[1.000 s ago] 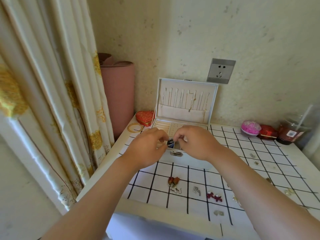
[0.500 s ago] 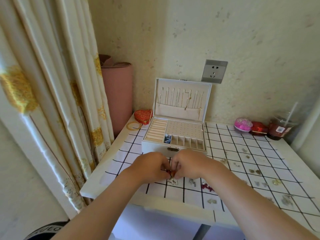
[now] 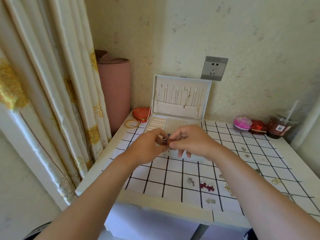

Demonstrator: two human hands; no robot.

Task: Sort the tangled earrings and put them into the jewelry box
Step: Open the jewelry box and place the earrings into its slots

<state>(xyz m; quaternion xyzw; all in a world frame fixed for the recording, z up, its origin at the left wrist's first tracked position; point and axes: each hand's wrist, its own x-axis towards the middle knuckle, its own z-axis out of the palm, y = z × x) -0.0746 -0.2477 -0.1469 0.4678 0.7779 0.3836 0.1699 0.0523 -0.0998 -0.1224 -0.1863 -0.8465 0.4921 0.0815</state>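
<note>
The reddish tangled earrings (image 3: 166, 142) hang between both hands, just above the near edge of the open jewelry box (image 3: 180, 108) at the far middle of the surface (image 3: 155, 203). The left hand (image 3: 147, 147) and right hand (image 3: 192, 142) each pinch one end. Ease them apart gently, over the box, so a dropped piece lands inside. I count one box and roughly ten loose earrings (image 3: 207, 186) to the near right, though some are too small to be sure of.
</note>
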